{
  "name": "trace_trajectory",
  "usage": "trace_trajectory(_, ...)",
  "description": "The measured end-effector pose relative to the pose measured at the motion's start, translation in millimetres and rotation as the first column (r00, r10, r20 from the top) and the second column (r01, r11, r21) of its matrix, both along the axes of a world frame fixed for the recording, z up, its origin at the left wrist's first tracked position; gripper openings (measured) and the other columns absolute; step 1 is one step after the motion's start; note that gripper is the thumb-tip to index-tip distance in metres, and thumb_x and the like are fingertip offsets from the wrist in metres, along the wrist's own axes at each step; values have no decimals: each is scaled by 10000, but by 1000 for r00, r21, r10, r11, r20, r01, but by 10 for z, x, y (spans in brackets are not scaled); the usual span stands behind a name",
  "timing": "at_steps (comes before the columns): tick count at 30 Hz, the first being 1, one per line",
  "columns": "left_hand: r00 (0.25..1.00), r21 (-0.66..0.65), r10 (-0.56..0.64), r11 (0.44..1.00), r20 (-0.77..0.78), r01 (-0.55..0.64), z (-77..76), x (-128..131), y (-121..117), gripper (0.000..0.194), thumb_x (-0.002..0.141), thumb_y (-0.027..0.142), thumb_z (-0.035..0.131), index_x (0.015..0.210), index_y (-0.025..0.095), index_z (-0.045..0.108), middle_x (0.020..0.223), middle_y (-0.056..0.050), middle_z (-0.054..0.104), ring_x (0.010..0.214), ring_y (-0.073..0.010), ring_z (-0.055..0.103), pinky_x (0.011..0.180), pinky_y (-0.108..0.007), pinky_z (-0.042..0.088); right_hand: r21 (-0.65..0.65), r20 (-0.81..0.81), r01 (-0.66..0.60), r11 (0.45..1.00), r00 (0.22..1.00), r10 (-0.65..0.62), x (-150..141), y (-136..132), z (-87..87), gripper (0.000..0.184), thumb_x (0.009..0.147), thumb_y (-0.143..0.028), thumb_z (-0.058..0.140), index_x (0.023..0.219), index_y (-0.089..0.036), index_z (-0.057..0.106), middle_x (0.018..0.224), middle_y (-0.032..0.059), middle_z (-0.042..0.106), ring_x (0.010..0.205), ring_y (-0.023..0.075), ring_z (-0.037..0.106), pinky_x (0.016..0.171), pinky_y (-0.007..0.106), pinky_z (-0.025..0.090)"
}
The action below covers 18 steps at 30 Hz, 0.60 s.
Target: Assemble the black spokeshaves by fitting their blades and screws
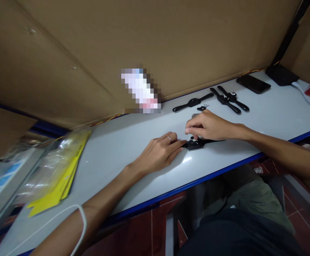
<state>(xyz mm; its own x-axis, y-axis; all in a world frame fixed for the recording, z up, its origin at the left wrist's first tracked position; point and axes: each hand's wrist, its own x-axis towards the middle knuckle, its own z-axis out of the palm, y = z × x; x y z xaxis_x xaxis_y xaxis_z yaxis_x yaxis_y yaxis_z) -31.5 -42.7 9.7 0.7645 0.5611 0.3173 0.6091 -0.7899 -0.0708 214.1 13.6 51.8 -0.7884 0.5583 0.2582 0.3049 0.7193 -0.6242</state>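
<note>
A black spokeshave (196, 144) lies on the white tabletop between my hands, its middle body with small shiny metal parts facing up. My left hand (160, 149), with a ring on one finger, has its fingers closed on the tool's left handle, which is mostly hidden. Over the body hovers my right hand (206, 126), its thumb and fingers drawn together in a pinch; what they hold is too small to name. The right handle runs out beneath my right wrist. Just behind that hand sits a small black piece with a silvery screw (203, 107).
Along the back lie a bare black spokeshave body (193, 102), two crossed spokeshaves (226, 99), a phone (253, 84) and a black box (282, 74) with a white cable. Clear plastic bags with yellow card (72, 174) lie left. A cardboard wall (170, 42) rises behind.
</note>
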Motion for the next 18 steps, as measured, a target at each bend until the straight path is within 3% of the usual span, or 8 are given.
trace_trajectory(12, 1000, -3, 1, 1000, -15, -2, -8, -18, 10, 319, 1076, 288, 414, 1247, 190, 664, 914, -57, 605, 845, -181, 628, 622, -273, 540, -23, 7, -138, 990, 990, 138, 6, -22, -13, 290, 946, -245, 520, 747, -166, 715, 674, -14, 708, 574, 87, 544, 675, 267, 366)
trace_trajectory(18, 1000, -9, 8, 1000, -17, -8, 0, -10, 11, 325, 1084, 296, 399, 1236, 192, 667, 915, -55, 607, 846, -173, 630, 632, -270, 544, 28, -6, -70, 997, 997, 71, -2, -13, -9, 290, 931, -213, 514, 710, -163, 695, 638, -17, 661, 580, 94, 501, 695, 277, 348)
